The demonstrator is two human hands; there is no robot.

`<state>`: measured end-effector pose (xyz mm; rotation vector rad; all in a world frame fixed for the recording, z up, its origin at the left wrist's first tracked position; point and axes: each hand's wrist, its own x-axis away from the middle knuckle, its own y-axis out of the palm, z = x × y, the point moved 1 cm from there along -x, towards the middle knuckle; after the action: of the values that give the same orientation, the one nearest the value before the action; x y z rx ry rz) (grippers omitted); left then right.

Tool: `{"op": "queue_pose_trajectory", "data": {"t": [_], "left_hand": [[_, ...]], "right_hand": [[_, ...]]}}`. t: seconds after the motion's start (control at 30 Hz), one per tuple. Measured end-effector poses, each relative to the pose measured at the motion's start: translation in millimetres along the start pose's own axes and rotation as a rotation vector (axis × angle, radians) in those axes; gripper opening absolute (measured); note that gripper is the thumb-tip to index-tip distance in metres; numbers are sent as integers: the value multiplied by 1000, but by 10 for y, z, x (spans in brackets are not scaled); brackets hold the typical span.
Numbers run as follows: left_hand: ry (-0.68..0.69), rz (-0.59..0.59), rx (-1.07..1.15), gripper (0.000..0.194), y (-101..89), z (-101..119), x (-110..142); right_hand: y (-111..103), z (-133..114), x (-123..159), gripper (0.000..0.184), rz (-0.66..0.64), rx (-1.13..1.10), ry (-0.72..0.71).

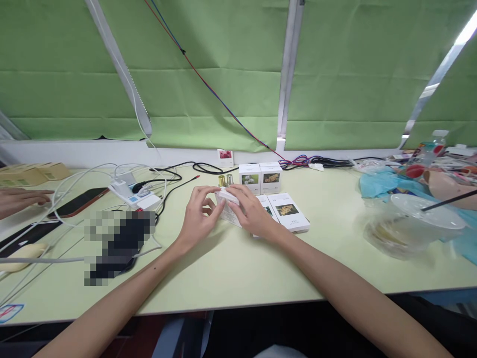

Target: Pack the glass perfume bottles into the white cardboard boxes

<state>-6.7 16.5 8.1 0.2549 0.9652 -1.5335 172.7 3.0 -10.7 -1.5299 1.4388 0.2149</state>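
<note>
Both hands meet over a small white box (231, 215) with fine print on its side, at the middle of the table. My left hand (199, 211) is closed on its left end, thumb and fingertips pinching the top edge. My right hand (253, 209) grips the same box from the right, with its fingers over the top. Just behind stand a gold cap (222, 181) and a silver cap (229, 179), partly covered by my fingers. Two upright white boxes with flower pictures (260, 180) stand behind my right hand. Beside it lies a flat white box (287, 213), with another partly under the hand.
A power strip with plugs (143, 199), tangled cables and a phone (80, 201) lie at left, near another person's hand (22, 201). At right are a plastic cup with a straw (425, 214) and a blue cloth (380, 181). A small picture card (225, 157) leans at the back.
</note>
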Motion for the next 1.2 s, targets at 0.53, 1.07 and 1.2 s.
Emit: {"op": "queue_pose_trajectory", "data": {"t": [0.53,1.07,1.2], "left_hand": [[-3,31,-7,25,5,46,1],[23,57,-111,24,-7,51,9],[24,61,-133,25,-8,66,11]], "right_hand": [[-1,35,-1,39,2,33,36],[3,34,-1,37,11,27,52],[-1,17,-5,37,11,27,57]]}}
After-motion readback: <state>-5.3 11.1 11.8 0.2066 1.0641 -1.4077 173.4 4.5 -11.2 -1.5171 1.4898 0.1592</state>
